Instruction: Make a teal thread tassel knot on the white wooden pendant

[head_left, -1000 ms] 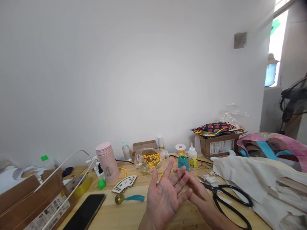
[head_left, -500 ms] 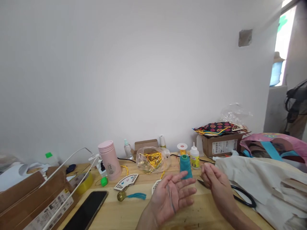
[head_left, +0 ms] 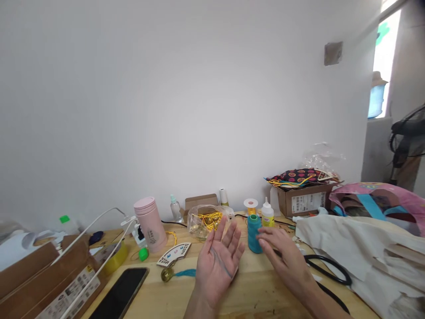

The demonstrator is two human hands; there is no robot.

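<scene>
My left hand [head_left: 219, 261] is palm up with its fingers spread, and a thin grey-blue thread [head_left: 222, 262] lies across the palm. To its right, my right hand [head_left: 286, 257] is palm down, fingers extended and apart, with the fingertips beside a teal thread spool [head_left: 254, 235]. Black-handled scissors [head_left: 328, 268] lie partly under the right hand and wrist. Left of my left hand rest a blue tassel [head_left: 185, 273] with a gold bead [head_left: 167, 274] and a fan-shaped ornament [head_left: 173, 254]. A white glue bottle [head_left: 267, 214] stands behind the spool.
A bag of yellow cords [head_left: 209, 220] sits behind my left hand. A pink bottle [head_left: 150, 225], a black phone [head_left: 120, 292] and a cardboard box [head_left: 49, 283] are on the left. White cloth [head_left: 352, 252] and a filled box [head_left: 305, 200] occupy the right.
My right hand has opened from a pinch and moved left to the teal spool. My left hand has turned more upright, its fingers pointing up, and shifted slightly left.
</scene>
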